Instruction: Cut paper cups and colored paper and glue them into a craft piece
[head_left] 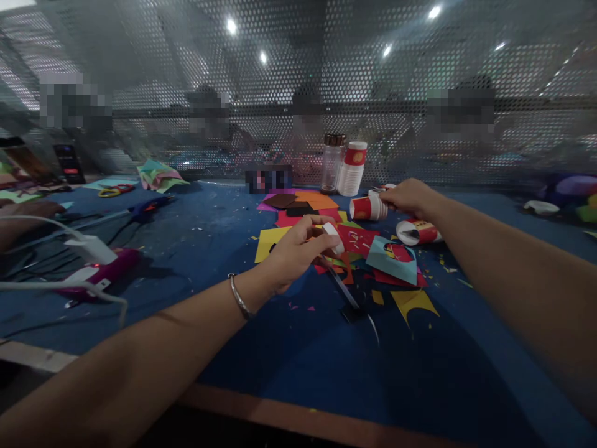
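My left hand (303, 246), a silver bracelet at its wrist, is closed around a small white round thing (334, 238). Below those fingers a narrow pale strip (345, 287) slants down to a dark scrap on the blue table. My right hand (410, 198) reaches forward with its fingers pinched at the rims of red and white paper cups (366, 208) lying on their side. What those fingertips grip is hidden. A further red and white cup (422, 232) lies below that hand, its mouth facing left. Between the hands is a light blue paper (389, 261) with a red shape on it.
A glass jar (329, 167) and an upright cup stack (352, 171) stand by the perforated metal screen. Coloured paper sheets (317, 200) and yellow scraps (415, 303) lie about. To the left are a purple power strip (105, 274), cables, scissors (116, 190) and another person's hand (25, 218).
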The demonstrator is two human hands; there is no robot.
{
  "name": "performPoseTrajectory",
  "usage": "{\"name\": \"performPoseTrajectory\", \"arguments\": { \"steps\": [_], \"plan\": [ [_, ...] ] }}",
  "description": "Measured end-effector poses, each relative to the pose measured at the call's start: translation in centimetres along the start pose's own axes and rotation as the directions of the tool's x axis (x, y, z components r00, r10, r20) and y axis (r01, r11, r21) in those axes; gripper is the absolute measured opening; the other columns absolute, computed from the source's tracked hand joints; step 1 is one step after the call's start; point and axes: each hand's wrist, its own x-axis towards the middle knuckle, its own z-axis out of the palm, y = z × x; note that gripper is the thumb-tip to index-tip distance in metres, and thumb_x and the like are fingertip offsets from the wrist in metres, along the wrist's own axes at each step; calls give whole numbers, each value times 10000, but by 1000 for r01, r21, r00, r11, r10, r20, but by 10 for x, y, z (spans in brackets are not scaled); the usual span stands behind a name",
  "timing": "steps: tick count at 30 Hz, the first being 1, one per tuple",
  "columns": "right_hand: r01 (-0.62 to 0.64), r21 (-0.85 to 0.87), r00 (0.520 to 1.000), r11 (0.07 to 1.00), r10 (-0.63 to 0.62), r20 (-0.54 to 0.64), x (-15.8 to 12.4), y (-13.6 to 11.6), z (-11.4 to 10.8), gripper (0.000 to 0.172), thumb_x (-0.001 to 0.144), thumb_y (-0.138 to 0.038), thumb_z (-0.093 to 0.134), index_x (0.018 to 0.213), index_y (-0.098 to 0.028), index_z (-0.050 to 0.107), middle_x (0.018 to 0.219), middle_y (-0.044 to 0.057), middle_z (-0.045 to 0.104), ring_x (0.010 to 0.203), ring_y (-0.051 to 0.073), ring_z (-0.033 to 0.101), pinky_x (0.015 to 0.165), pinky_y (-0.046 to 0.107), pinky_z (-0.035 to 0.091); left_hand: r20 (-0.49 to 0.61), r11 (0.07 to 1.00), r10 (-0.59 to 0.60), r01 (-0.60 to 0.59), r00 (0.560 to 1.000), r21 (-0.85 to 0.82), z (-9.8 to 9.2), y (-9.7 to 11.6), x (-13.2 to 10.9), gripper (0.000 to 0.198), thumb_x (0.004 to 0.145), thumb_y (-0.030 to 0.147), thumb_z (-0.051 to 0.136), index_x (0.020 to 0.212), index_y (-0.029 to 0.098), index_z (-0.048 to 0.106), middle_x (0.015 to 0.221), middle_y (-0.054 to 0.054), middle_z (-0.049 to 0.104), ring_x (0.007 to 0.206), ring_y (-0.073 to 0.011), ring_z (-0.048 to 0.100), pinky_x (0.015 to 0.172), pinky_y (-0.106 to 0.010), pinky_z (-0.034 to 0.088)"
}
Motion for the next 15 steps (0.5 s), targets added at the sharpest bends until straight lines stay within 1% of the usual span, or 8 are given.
{"name": "performPoseTrajectory", "arguments": {
  "steps": [2, 3, 5, 6, 8, 11, 13, 15],
  "plan": [
    [-34, -118, 999, 992, 33, -15, -3, -4, -5, 223, 807, -267, 665, 603, -178, 650, 567, 104, 597, 678, 241, 617, 550, 308, 404, 1, 1000, 6, -6, 1000, -4, -1, -1, 1, 307, 824, 184, 661, 1098, 167, 523, 869, -27, 619, 744, -157, 672, 625, -281, 522],
    [-52, -177, 998, 983, 48, -29, -5, -8, -8, 203, 813, -285, 654, 660, -156, 683, 649, 141, 642, 756, 271, 639, 586, 324, 426, 4, 1000, 11, -11, 1000, -6, -1, -2, 1, 306, 822, 186, 664, 1095, 168, 527, 871, -26, 618, 740, -154, 669, 626, -282, 524],
    [-67, -259, 996, 964, 49, -73, -11, -17, -9, 274, 848, -336, 598, 808, -98, 728, 860, 227, 696, 899, 333, 656, 654, 365, 453, 10, 1000, 14, -14, 1000, -7, -1, -2, 1, 297, 823, 191, 665, 1088, 169, 533, 862, -23, 617, 730, -148, 661, 628, -283, 527],
    [-65, -290, 995, 955, 40, -89, -14, -22, -8, 318, 859, -360, 577, 882, -85, 736, 949, 249, 703, 947, 357, 656, 680, 385, 459, 12, 1000, 13, -13, 1000, -5, 0, -2, 1, 292, 826, 191, 663, 1087, 169, 534, 856, -23, 618, 728, -146, 658, 629, -282, 527],
    [-36, -338, 995, 940, 3, -97, -20, -34, -1, 368, 871, -408, 565, 1005, -108, 730, 1064, 237, 706, 1006, 371, 656, 726, 403, 472, 11, 1000, 13, -13, 1000, 0, 0, -2, 1, 286, 831, 188, 654, 1090, 168, 534, 852, -25, 624, 723, -141, 652, 624, -276, 524],
    [29, -414, 995, 910, -66, -75, -26, -50, 15, 464, 871, -528, 571, 1120, -159, 700, 1091, 199, 719, 1025, 362, 667, 770, 408, 488, 2, 1000, 16, -16, 1000, 1, 1, -1, 0, 283, 832, 184, 649, 1090, 170, 532, 870, -26, 632, 718, -134, 648, 623, -270, 522],
    [54, -443, 995, 895, -87, -55, -27, -55, 25, 463, 866, -532, 589, 1116, -157, 694, 1087, 196, 726, 1024, 355, 673, 779, 401, 492, -5, 1000, 14, -14, 1000, -3, 0, -1, 1, 285, 828, 186, 653, 1087, 172, 535, 884, -23, 629, 722, -131, 647, 630, -273, 527],
    [70, -467, 994, 881, -100, -40, -26, -56, 33, 433, 869, -477, 606, 1132, -142, 680, 1100, 202, 727, 1035, 352, 673, 788, 396, 491, -3, 1000, 16, -16, 1000, -6, -1, -1, 1, 290, 823, 191, 660, 1087, 173, 539, 893, -22, 625, 733, -133, 648, 634, -275, 530]
  ]
}}
